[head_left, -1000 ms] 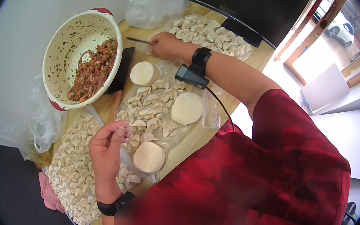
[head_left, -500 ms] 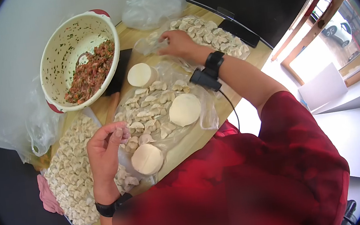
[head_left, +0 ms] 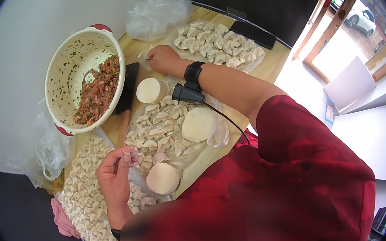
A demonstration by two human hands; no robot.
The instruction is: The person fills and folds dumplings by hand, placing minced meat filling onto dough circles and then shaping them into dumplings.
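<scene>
At the table's far side, my right hand [head_left: 163,59] is closed, its fingers pinching a piece of clear plastic film [head_left: 144,61]. A batch of dumplings [head_left: 215,44] lies just right of it. My left hand [head_left: 116,169] hovers over the near dumplings, floury thumb and fingertips pressed together; whether something sits between them I cannot make out. Between the hands, more dumplings [head_left: 160,124] rest on plastic film among three stacks of round wrappers: one stack [head_left: 149,90] behind, another stack [head_left: 198,123] at right, and a third stack [head_left: 162,178] in front.
A large cream bowl [head_left: 62,83] with minced meat filling [head_left: 99,90] stands at the back left. Many dumplings [head_left: 85,194] cover a sheet at the left. Crumpled plastic bags [head_left: 157,15] lie at the back, near a black phone-like slab [head_left: 253,34]. A pink cloth [head_left: 64,220] hangs at the left edge.
My right hand has moved left, drawing the plastic film with it, and the far dumplings show more fully. My left hand stays pinched in nearly the same place. The view has shifted slightly.
</scene>
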